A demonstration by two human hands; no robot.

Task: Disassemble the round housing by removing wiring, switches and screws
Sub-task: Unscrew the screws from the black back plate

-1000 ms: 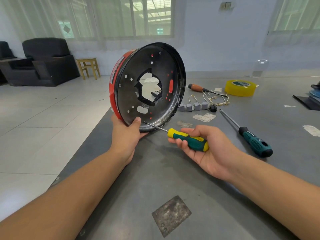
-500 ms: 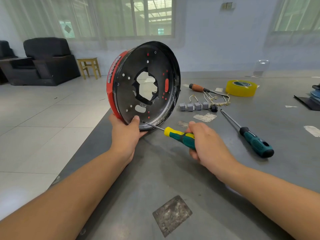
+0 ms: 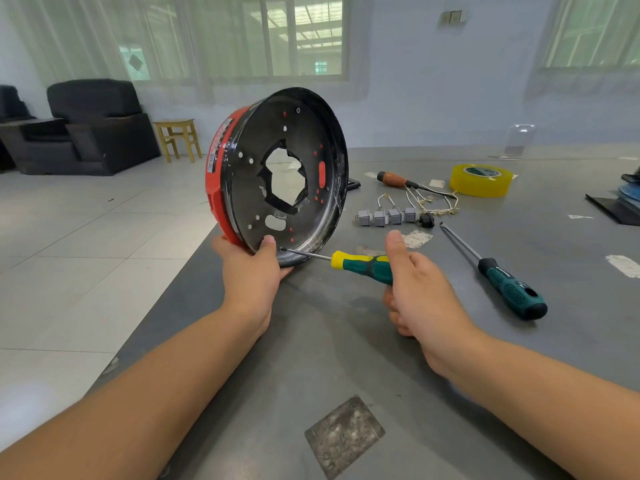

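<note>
Since a second ago, right hand [image 3: 420,292] rolled over, thumb up, closed on screwdriver [image 3: 360,265]. Tip at screw low inside housing [image 3: 277,174]; housing propped on edge at table [image 3: 346,358] corner, clasped by left hand [image 3: 251,271]. Next, probably: steady turning, straight pressure. Behind: removed switches [image 3: 388,215], spare screwdriver [image 3: 505,280], tape [image 3: 481,180], clear of work.

The right hand [image 3: 420,292] covers the rear of the yellow-green screwdriver [image 3: 360,265] handle. The housing's label [image 3: 216,150] print is too small to read. Dark objects [image 3: 623,199] at the bench's right are cut by the picture's edge.
</note>
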